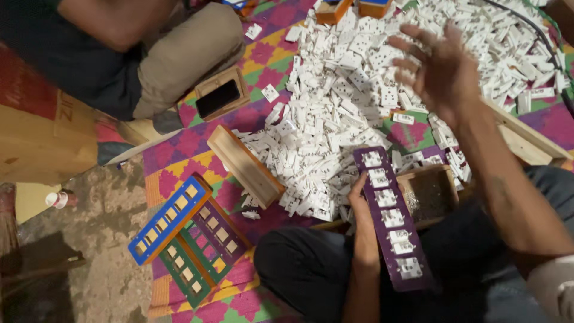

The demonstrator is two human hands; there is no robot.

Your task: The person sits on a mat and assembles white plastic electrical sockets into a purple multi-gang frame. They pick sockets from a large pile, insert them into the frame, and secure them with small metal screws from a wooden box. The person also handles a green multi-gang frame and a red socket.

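Grip on purple tray

Bright patterned mat w/ pink, yellow, green diamonds covered the floor; bare rough concrete lay at left, dimly lit.

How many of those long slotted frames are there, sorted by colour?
Purple frame in the left hand, filled with white sockets: 1
Purple frame on the mat, no sockets in it: 1
Blue frame: 1
Green frame: 1
Total: 4
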